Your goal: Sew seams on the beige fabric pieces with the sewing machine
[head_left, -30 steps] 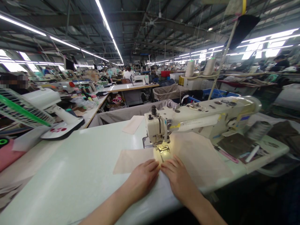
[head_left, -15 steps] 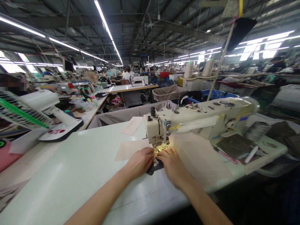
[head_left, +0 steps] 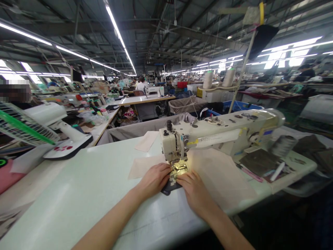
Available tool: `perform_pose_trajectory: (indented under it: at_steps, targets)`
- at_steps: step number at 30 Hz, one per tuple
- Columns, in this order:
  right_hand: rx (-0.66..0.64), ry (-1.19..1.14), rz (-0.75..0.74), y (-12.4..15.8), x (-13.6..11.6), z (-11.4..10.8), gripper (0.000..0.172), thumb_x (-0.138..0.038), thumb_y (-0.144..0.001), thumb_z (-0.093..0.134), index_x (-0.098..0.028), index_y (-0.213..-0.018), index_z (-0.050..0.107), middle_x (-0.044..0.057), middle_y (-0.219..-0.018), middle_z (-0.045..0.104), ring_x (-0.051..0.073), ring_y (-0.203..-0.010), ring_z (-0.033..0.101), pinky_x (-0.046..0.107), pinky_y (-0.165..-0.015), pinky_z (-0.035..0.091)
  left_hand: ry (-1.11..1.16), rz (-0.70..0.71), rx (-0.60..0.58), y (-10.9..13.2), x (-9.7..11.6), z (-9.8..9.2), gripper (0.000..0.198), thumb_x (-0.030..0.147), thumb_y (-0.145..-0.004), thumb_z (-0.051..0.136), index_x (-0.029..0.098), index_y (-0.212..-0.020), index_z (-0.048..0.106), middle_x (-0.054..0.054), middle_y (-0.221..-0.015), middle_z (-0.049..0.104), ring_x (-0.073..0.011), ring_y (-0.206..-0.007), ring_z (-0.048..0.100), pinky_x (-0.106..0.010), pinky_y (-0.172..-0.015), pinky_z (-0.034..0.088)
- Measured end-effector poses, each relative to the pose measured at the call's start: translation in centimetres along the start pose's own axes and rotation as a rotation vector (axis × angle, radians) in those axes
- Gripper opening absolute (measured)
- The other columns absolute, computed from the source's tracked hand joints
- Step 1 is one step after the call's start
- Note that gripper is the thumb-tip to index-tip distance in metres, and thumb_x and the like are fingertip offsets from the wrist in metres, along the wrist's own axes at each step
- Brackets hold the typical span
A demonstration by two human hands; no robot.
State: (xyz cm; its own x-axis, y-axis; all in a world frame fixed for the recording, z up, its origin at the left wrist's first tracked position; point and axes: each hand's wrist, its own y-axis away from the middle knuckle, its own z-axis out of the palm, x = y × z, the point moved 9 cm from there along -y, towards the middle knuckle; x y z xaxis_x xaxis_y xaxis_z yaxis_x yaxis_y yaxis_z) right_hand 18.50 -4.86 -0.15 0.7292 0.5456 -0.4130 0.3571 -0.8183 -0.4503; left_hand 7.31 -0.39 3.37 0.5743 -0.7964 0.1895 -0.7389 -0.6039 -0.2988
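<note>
Working at pale cloth [head_left: 142, 168], left grip [head_left: 155, 177] and right grip [head_left: 194, 190]; can't tell if pinched; glossy table [head_left: 88, 187] beneath; sewing machine [head_left: 223, 130] ahead; strip lights [head_left: 118, 29] above.

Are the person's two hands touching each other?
Apart. The head view shows the left hand and right hand with part of a worn dark plate visible between them.

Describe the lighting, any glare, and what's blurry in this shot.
Head view: warm yellow light pools beneath the sewing machine; head view: pale glare on the tabletop; head view: ceiling light strip very bright, far background soft.
</note>
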Motion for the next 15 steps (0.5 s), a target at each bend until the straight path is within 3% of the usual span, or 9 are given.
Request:
perform_pose_trajectory:
  at_steps: [11, 15]
  targets:
    - [0.016, 0.047, -0.014, -0.2, 0.0, 0.0, 0.043, 0.003, -0.09, 0.047, -0.023, -0.114, 0.071, 0.006, -0.118, 0.072, 0.022, -0.111, 0.061, 0.045, -0.11, 0.037, -0.038, -0.056, -0.003, 0.4, -1.2, 0.3, 0.031, 0.024, -0.099, 0.049, 0.021, -0.126, 0.063, -0.011, -0.127, 0.067, -0.0251, -0.116, 0.063, -0.042, -0.1, 0.052]
    - [0.033, 0.024, -0.014, -0.2, -0.2, -0.4, 0.04, 0.002, -0.09, 0.05, -0.022, -0.115, 0.07, 0.006, -0.116, 0.072, 0.021, -0.11, 0.062, 0.045, -0.11, 0.038, -0.074, -0.095, -0.025, 0.6, -0.7, 0.1, 0.031, 0.024, -0.098, 0.05, 0.021, -0.127, 0.062, -0.011, -0.124, 0.067, -0.0264, -0.113, 0.063, -0.044, -0.098, 0.052]
